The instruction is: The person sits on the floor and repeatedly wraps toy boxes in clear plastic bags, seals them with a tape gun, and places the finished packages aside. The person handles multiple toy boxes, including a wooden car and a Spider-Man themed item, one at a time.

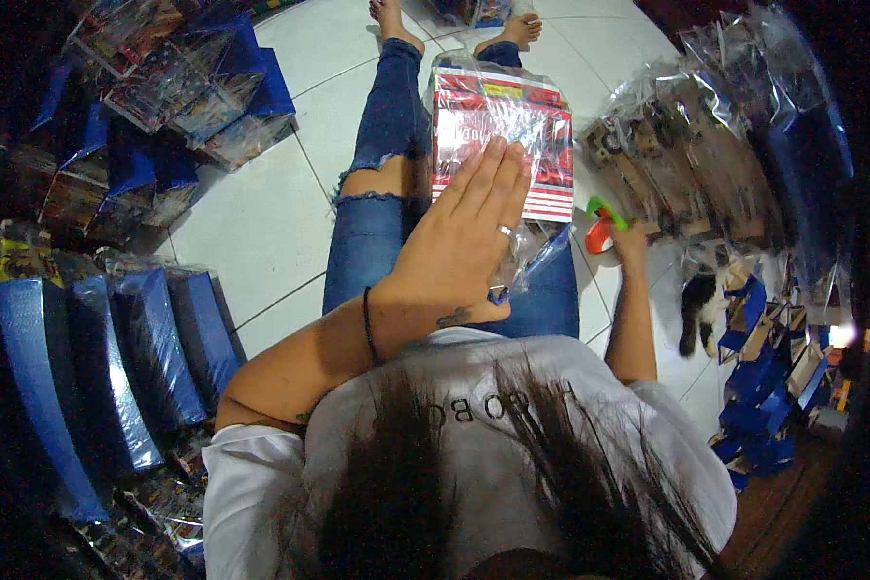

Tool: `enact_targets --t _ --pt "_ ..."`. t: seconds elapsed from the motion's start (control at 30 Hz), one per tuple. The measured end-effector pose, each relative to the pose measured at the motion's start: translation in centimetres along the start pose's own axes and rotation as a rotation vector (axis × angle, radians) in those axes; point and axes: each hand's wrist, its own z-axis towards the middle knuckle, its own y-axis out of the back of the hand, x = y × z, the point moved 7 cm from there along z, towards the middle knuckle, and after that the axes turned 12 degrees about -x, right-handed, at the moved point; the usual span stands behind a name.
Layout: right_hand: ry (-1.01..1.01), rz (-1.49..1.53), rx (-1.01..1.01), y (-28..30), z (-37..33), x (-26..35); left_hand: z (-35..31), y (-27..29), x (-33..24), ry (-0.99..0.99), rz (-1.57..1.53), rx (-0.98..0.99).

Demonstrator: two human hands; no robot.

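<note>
Above the white tiled floor (261, 227), we see the left hand (476, 217) flat on the wrapped box (543, 126) over the right leg (551, 304), apparently steadying it, and the right hand (632, 242) closed round a green-and-orange tool (599, 236), probably needed there next.

The left hand (478, 213) lies flat, fingers pointing to 1 o'clock, on a red-and-white pack (501, 118) in clear plastic, over the jeans (362, 246). Toward 2 to 3 o'clock, the right hand (632, 240) grips a green-and-orange tool (599, 237). Blue packs (150, 329) line the floor (261, 217) at 8 to 9 o'clock, brown packs (681, 164) at 2; a black-and-white cat (698, 307) shows at 3.
</note>
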Motion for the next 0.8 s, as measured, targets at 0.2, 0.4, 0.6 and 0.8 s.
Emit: enact_targets --t 0.2,0.4,0.6,0.8 --pt "0.895 0.891 -0.182 21.2 -7.3 25.1 0.0 -0.1 0.7 -0.004 -0.023 0.004" --pt "1.917 0.137 0.502 18.3 -22.5 44.5 -0.4 0.4 0.4 -0.003 0.08 -0.086" --pt "1.795 -0.954 0.733 18.3 -26.7 48.5 -0.3 0.6 0.6 -0.045 0.042 -0.111" --pt "1.958 -0.049 0.283 20.7 -20.2 40.6 -0.6 0.5 1.0 -0.042 -0.046 -0.009"
